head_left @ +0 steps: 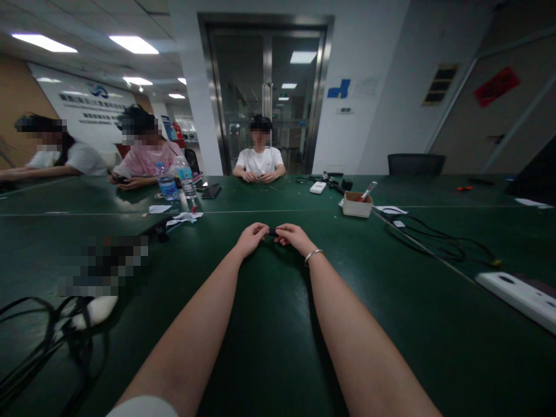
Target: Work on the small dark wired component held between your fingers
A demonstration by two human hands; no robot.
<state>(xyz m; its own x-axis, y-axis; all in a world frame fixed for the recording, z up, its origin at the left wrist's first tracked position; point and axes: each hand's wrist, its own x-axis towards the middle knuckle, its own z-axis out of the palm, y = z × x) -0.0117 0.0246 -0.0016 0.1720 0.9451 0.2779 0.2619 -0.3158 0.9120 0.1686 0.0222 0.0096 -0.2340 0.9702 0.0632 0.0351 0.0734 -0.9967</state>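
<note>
A small black object [272,231] is held between my two hands, above the middle of the dark green table [269,324]. My left hand [252,238] pinches its left end with closed fingers. The right end is gripped by my right hand [293,236], whose fingers are also closed; a silver bracelet [313,255] circles that wrist. What exactly the black object is cannot be made out, since fingertips cover its ends.
Cables and a white object [98,310] lie at the left. Bottles [185,178], papers [185,218] and a phone [211,191] are farther back. A small box [357,205], cables and a power strip [519,298] are at the right. Several people sit around the table.
</note>
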